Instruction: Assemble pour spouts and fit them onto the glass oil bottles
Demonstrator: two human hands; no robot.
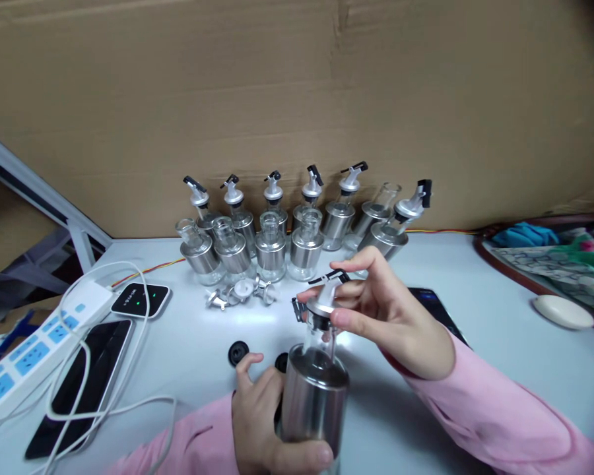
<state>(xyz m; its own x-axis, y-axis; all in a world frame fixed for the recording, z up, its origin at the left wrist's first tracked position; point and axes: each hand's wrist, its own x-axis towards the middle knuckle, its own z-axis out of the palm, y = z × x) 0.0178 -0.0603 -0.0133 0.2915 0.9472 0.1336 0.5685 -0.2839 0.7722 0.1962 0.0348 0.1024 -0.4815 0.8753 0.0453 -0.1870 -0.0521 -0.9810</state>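
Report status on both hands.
Left hand grips bottle. Right hand holds pour spout at its neck. Loose spouts lie beyond.

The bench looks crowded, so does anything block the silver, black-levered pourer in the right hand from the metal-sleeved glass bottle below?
Nothing visible does: the pourer sits at the mouth of the bottle in the left hand.

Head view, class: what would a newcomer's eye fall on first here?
Probably the steel-banded bottle low in the centre, gripped by the left hand while the right hand holds its pourer top. Next, the bottles grouped behind, some capped, some open, before the cardboard. Then, at left, the white cable looping over a power strip.
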